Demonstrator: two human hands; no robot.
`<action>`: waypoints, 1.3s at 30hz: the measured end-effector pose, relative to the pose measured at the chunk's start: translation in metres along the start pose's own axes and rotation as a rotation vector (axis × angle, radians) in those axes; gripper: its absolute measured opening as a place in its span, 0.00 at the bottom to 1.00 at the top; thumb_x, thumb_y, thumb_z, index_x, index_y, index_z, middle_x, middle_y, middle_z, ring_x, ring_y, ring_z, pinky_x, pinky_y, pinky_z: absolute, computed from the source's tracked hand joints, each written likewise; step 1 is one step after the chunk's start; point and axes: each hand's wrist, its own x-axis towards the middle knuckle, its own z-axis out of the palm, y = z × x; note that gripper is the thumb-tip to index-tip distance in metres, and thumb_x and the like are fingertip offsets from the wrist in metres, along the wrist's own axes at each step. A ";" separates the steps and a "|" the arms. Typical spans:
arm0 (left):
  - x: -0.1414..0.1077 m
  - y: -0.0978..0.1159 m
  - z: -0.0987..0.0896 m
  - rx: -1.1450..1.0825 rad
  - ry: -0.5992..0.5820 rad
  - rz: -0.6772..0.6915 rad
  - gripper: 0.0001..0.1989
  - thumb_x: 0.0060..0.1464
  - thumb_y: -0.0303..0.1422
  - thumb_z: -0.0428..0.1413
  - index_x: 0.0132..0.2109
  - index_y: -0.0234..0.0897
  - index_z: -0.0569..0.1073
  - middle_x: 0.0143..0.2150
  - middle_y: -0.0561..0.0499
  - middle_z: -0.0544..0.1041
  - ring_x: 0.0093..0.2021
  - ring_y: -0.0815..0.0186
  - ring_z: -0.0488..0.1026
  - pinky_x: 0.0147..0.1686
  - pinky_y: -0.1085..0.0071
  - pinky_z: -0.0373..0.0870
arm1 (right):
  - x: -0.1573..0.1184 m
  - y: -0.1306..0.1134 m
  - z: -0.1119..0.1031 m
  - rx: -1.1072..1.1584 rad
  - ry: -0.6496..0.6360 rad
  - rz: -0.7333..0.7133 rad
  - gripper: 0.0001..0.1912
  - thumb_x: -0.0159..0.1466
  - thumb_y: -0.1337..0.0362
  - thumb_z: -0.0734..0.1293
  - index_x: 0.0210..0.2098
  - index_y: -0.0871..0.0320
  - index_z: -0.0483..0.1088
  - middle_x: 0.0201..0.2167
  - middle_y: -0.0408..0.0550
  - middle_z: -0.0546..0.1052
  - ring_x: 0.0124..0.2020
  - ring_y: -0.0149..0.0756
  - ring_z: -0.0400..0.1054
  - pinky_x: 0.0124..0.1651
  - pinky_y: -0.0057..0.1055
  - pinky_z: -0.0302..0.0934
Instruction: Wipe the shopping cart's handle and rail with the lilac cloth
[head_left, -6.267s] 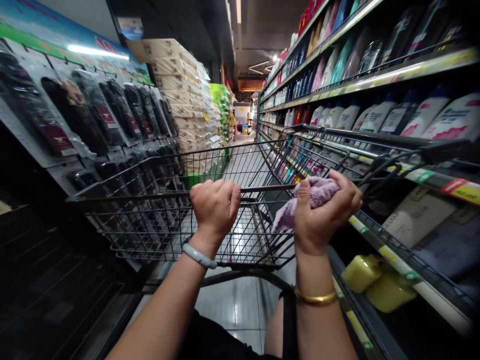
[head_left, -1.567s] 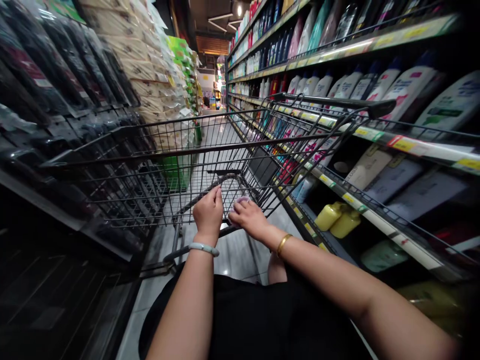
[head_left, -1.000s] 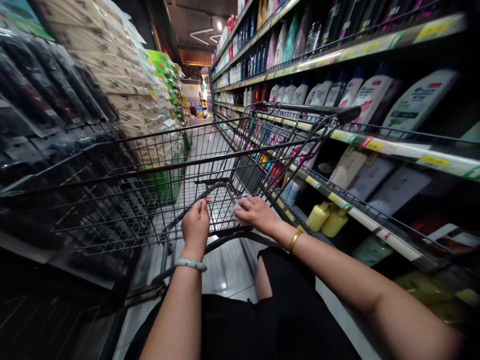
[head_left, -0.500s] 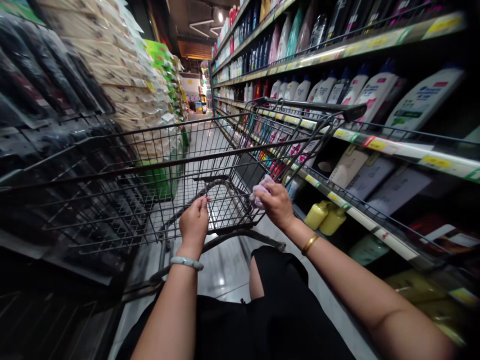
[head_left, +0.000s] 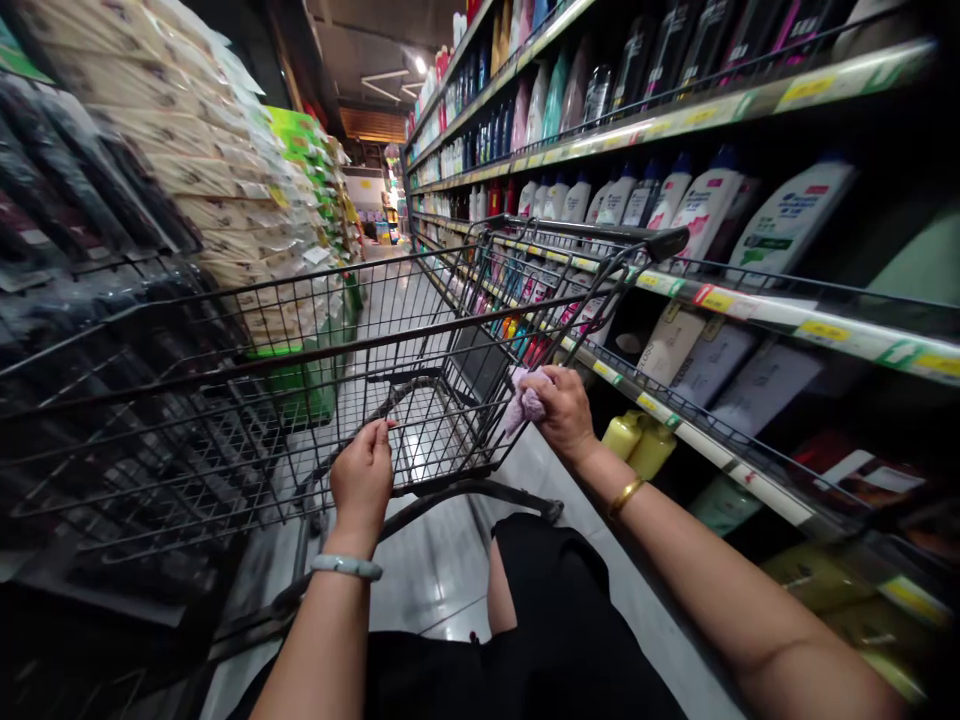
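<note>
A black wire shopping cart [head_left: 300, 353] stands sideways before me, its handle at the right. My left hand [head_left: 361, 482], with a pale bangle at the wrist, is closed at the near side of the basket. Its fingers are wrapped at the cart's wire side. My right hand [head_left: 564, 412], with a gold bangle, grips a crumpled light purple cloth [head_left: 524, 399] against the wires near the basket's right end. No goods show inside the basket.
Shelves of bottles [head_left: 701, 205] run along the right, with price strips [head_left: 795, 320] on their edges. Stacked tan packs [head_left: 210, 170] and dark packaged goods [head_left: 82, 180] line the left. The tiled floor [head_left: 442, 560] shows under the cart.
The whole view has shifted, so cart and shelves appear further left. The purple cloth has changed shape and hangs lower from my right hand. My left hand is still closed at the wires.
</note>
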 end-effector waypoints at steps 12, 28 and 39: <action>0.003 -0.004 0.000 0.017 -0.019 -0.026 0.21 0.65 0.47 0.45 0.50 0.44 0.78 0.31 0.52 0.78 0.32 0.65 0.72 0.31 0.73 0.59 | 0.029 0.014 -0.022 0.151 0.137 0.141 0.20 0.61 0.69 0.65 0.52 0.54 0.71 0.49 0.52 0.72 0.52 0.45 0.64 0.57 0.43 0.60; -0.006 -0.009 -0.011 0.088 0.026 -0.003 0.23 0.64 0.47 0.45 0.57 0.47 0.76 0.50 0.48 0.81 0.44 0.56 0.78 0.34 0.68 0.68 | 0.077 0.015 -0.067 0.054 0.317 0.195 0.16 0.60 0.65 0.66 0.48 0.56 0.68 0.47 0.54 0.73 0.51 0.47 0.65 0.56 0.43 0.61; 0.009 0.149 -0.031 0.111 0.185 0.676 0.20 0.67 0.43 0.44 0.56 0.46 0.76 0.42 0.50 0.82 0.37 0.62 0.78 0.39 0.66 0.70 | 0.126 0.060 -0.118 -0.079 0.345 0.237 0.22 0.60 0.65 0.66 0.54 0.61 0.67 0.51 0.57 0.69 0.52 0.46 0.63 0.57 0.39 0.60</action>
